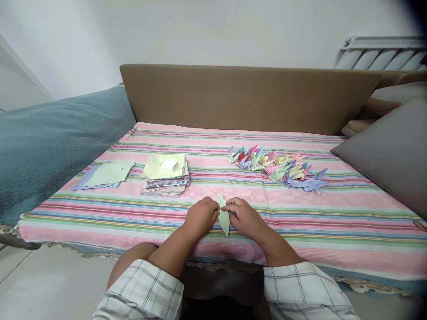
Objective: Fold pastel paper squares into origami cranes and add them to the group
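Observation:
A pale green folded paper (pixel 224 223), a narrow diamond with pointed ends, lies on the striped cloth in front of me. My left hand (pixel 202 216) is closed at its left edge, fingers curled and fingertips pinching the paper near its middle. From the other side my right hand (pixel 246 218) grips the paper, its index finger laid across the upper middle and the thumb below by the right edge. Both hands rest low on the cloth, close together. The fingertips partly cover the paper's middle.
A stack of coloured paper squares (pixel 166 184) with a small white block (pixel 170 166) on top stands to the left. Further left lie loose green and purple sheets (pixel 108 174). Several folded paper cranes (pixel 276 165) cluster at the back right. A grey cushion (pixel 388 151) sits at the right.

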The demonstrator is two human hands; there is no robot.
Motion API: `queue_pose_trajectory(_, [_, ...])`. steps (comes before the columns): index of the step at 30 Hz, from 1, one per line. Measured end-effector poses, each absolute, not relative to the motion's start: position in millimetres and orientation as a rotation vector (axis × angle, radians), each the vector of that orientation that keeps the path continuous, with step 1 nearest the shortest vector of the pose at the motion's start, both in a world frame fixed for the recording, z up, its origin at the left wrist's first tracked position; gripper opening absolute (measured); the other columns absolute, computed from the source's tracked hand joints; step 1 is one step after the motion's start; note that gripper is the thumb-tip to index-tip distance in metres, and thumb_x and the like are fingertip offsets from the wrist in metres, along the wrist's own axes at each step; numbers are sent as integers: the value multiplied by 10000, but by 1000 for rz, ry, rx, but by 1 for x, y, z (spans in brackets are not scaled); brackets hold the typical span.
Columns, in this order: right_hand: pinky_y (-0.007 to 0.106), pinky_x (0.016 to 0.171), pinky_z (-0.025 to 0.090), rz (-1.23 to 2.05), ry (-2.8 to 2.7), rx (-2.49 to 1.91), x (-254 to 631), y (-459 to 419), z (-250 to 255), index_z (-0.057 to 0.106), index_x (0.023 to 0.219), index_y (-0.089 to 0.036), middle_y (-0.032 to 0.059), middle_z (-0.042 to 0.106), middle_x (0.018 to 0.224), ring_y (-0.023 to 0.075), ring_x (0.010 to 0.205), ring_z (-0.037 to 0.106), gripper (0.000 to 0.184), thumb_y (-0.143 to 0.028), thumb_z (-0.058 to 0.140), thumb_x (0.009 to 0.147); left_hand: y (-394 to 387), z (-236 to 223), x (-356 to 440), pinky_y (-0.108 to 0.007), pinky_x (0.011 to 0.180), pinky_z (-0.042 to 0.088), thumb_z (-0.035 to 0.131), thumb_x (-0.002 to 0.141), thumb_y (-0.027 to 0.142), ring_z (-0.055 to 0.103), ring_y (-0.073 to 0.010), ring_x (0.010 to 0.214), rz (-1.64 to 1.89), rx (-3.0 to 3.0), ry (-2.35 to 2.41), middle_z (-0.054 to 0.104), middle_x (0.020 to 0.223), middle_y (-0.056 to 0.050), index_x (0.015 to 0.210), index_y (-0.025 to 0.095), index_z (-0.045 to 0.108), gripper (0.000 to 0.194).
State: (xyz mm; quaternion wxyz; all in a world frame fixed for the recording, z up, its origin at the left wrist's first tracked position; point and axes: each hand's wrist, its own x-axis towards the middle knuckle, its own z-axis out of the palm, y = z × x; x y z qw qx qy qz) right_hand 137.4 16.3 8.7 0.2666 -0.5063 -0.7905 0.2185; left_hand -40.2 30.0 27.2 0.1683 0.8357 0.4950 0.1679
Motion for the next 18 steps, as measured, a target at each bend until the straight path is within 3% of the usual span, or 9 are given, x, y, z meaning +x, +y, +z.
queue_pose_trajectory(5, [380,908,426,406,-2312,-1298,145,16,11,678,1052,-268,73,572,1068,220,1023,501,415,-46,531,733,33,21,-42,-325,760,414,499,804,152,515,-206,852,552,2590,1226,570,845,-69,822,194,683,190])
queue_pose_trajectory(8, [369,896,429,427,-2353,-1245,149,18,12,665,1082,-272,64,593,1014,211,991,510,391,-80,542,763,31,23,-47,-317,762,423,538,733,131,508,-205,863,534,2607,1150,542,873,-63,930,205,682,256])
queue_pose_trajectory(13, [364,905,426,482,-2384,-1184,154,19,13,648,1123,-274,67,600,1057,213,1016,516,378,-147,574,776,28,27,-54,-336,800,432,708,601,285,490,-225,923,494,2585,1107,495,995,-54,1053,237,637,460])
queue_pose_trajectory(18, [358,909,430,503,-2381,-1169,156,20,14,650,1120,-269,67,609,1087,211,1032,530,342,-194,580,794,30,26,-54,-349,822,418,700,652,377,494,-229,940,511,2613,1088,511,1008,-65,1010,232,668,388])
